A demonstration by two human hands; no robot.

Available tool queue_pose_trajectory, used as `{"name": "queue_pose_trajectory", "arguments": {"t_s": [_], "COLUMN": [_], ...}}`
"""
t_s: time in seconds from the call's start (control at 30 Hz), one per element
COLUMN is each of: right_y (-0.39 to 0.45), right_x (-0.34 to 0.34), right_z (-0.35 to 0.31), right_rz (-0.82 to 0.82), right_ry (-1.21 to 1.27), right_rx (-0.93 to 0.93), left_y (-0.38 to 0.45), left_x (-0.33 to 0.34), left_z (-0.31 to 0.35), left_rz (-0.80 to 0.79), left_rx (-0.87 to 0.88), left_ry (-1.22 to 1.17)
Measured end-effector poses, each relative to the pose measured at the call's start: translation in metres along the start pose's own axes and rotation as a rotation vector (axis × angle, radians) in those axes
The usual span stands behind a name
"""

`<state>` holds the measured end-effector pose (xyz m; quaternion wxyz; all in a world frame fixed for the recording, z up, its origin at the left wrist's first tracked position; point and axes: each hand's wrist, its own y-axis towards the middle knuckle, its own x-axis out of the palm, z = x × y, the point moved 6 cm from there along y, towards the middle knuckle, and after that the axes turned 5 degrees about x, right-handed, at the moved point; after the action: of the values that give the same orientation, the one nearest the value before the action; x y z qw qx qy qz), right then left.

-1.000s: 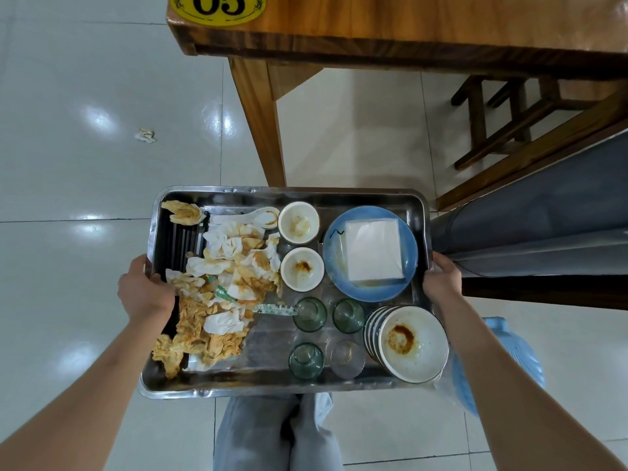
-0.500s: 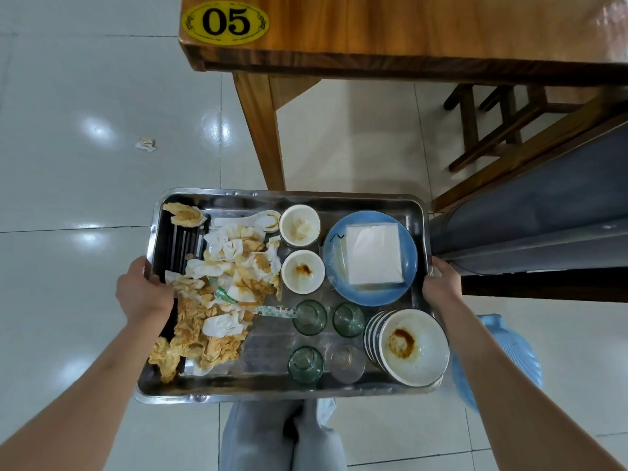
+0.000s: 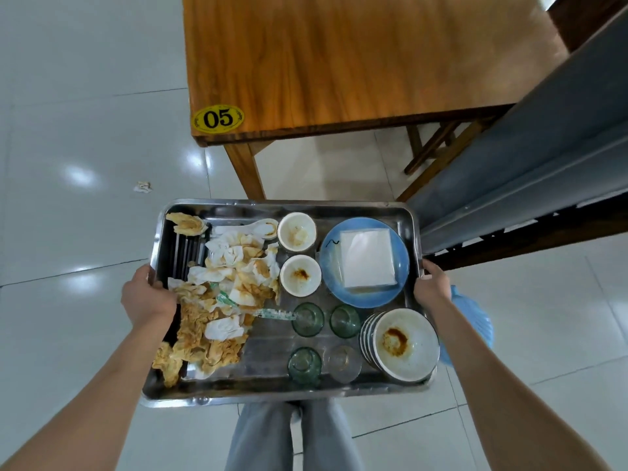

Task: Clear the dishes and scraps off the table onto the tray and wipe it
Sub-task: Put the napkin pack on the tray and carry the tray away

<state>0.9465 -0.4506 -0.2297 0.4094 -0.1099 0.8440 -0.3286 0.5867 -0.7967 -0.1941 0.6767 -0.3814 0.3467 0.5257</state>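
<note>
In front of counter 05, I hold the loaded tray [image 3: 413,232] off the floor by its two short ends

My left hand [image 3: 147,295] and right hand [image 3: 431,288] each curl over a rim. A second ago only the counter [image 3: 339,62] edge showed; now its whole near top is in view, bare wood, so clearing looks done. Bowls [image 3: 404,345], glasses [image 3: 307,319] and dirty napkins [image 3: 221,290] ride on the tray; one scrap [image 3: 142,187] lies on the floor
</note>
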Motion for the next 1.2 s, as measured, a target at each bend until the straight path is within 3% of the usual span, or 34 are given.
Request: {"name": "queue_pose_trajectory", "arguments": {"t_s": [0.3,0.63,0.93,1.2], "right_y": [-0.074,-0.128,-0.159,-0.187], "right_x": [-0.088,-0.156,-0.196,-0.249], "right_z": [0.018,0.092,0.199,0.309], "right_rz": [0.097,0.159,0.219,0.299], "right_ry": [0.027,0.196,0.318,0.471], "right_rx": [0.046,0.193,0.343,0.428], "left_y": [-0.031,-0.074,-0.136,-0.234], "left_x": [-0.051,-0.067,-0.056,-0.029], "left_z": [0.056,0.118,0.169,0.203], "left_rz": [-0.079,-0.181,-0.256,-0.385], "left_rx": [0.119,0.288,0.518,0.609], "left_ry": [-0.006,0.025,0.044,0.066]}}
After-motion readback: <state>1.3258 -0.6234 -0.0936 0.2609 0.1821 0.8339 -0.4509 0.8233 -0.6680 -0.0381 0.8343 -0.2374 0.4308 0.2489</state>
